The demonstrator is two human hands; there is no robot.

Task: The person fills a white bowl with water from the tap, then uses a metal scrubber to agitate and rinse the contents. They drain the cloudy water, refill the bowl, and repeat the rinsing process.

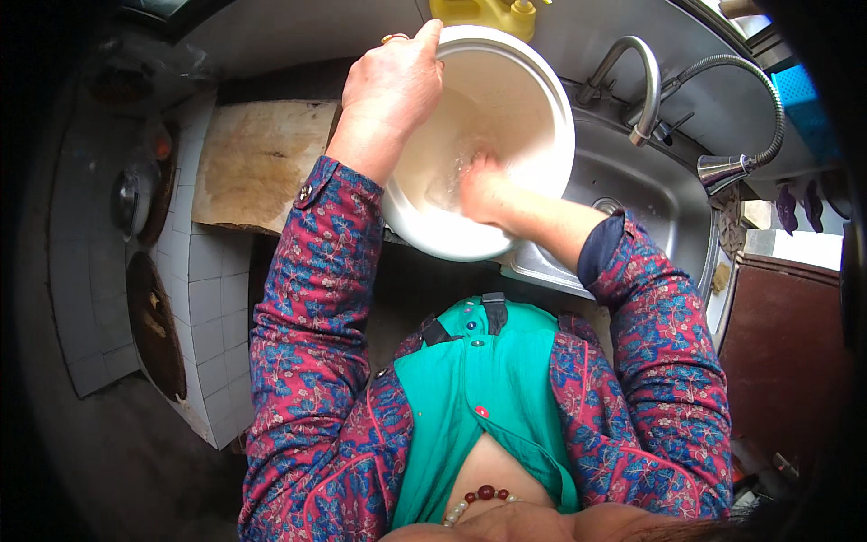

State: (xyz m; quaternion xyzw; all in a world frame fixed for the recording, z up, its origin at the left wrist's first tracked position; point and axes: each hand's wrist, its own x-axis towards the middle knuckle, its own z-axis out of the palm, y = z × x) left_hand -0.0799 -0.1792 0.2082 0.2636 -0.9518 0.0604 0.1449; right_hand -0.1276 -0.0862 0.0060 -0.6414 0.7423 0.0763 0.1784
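A large white round bucket [542, 68] is tilted over the left edge of a stainless-steel sink [637, 176], its open mouth facing me. My left hand [396, 81], with a ring on one finger, grips its upper left rim. Inside, my right hand [482, 186] reaches down to some moving water at the lower wall; its fingers are blurred and partly hidden by the water. Whether they hold anything does not show. Behind the sink stand a curved metal faucet [650, 81] and a flexible-hose sprayer [725, 171].
A wooden board [261, 162] lies left of the bucket. Behind the bucket stands a yellow plastic jug [477, 15]. A white-tiled ledge [217, 291] with a round brown lid [157, 325] is at left. At right are a blue plastic basket [802, 101] and a dark red panel [786, 352].
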